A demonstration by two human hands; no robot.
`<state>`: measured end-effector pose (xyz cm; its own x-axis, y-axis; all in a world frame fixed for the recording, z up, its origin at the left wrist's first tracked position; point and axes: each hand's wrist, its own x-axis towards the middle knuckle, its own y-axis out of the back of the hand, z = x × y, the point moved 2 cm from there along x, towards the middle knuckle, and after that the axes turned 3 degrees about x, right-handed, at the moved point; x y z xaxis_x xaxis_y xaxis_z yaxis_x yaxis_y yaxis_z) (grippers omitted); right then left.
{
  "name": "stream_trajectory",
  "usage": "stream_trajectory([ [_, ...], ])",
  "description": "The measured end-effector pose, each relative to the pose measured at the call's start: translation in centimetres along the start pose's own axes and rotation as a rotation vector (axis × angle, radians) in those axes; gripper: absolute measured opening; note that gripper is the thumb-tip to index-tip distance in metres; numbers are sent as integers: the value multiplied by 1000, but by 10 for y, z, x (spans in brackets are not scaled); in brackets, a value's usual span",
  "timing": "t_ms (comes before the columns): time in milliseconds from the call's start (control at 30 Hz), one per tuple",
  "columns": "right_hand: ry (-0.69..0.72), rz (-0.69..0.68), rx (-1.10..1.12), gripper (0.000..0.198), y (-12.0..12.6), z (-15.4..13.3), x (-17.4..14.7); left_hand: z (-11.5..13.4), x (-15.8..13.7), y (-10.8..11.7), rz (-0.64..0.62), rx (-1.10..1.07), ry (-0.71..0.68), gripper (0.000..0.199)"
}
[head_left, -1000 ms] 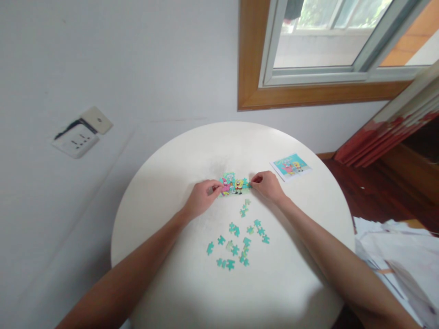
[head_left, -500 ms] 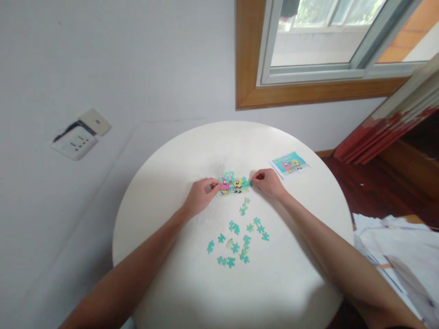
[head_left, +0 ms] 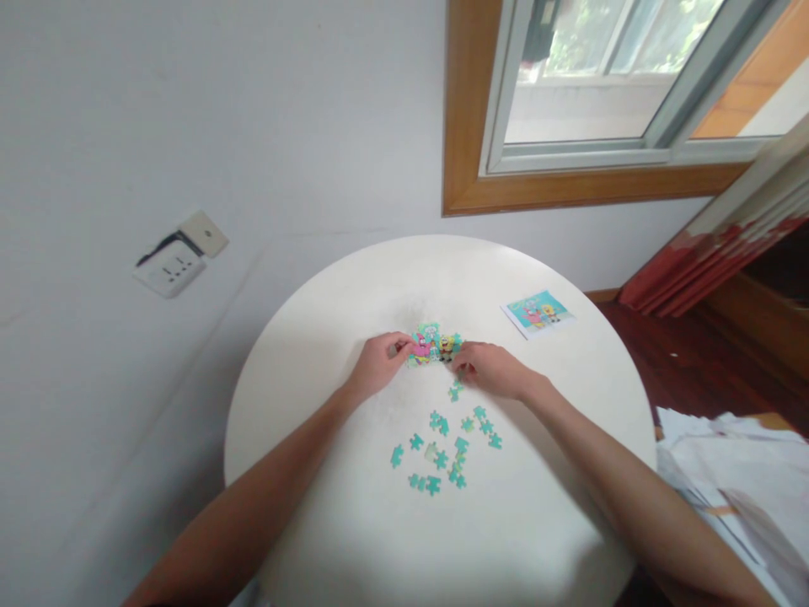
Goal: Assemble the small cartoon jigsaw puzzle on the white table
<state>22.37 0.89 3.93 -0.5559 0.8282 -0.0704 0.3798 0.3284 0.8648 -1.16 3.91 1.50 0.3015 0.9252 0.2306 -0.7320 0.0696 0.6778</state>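
Observation:
A partly joined jigsaw puzzle [head_left: 432, 347] with cartoon figures on a green ground lies on the round white table [head_left: 329, 312]. My left hand [head_left: 381, 364] pinches its left edge between thumb and fingers. At the lower right corner of the puzzle, my right hand [head_left: 493, 368] is closed with its fingers curled down; whatever is under the fingertips is hidden. Just below that hand are small loose puzzle pieces [head_left: 455, 391]. Several more green pieces [head_left: 441, 459] are scattered nearer to me, some touching each other.
A picture card [head_left: 540, 314] with the same cartoon figures lies at the table's right rear. Behind the table are a wall with a socket [head_left: 170, 268] and a wood-framed window [head_left: 464, 194]. Papers [head_left: 726, 472] are piled to the right, below a red-hemmed curtain [head_left: 679, 270].
My right hand has moved from the puzzle's right end down to its lower right corner, over the nearby pieces. My left hand stays at the left edge. The camera view has shifted slightly.

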Motion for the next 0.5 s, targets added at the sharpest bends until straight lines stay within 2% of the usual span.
stream_trajectory([
  [200, -72, -62, -49, 16, -6, 1, 0, -2, 1, -1, -14, -12, -6, 21],
  [333, -103, -49, -57, 14, -7, 1, -3, -3, 1, -2, -15, -36, -9, 20],
  [500, -111, -2, 130, 15, 0, 19, -5, -2, 1, -2, -18, -29, -9, 20],
])
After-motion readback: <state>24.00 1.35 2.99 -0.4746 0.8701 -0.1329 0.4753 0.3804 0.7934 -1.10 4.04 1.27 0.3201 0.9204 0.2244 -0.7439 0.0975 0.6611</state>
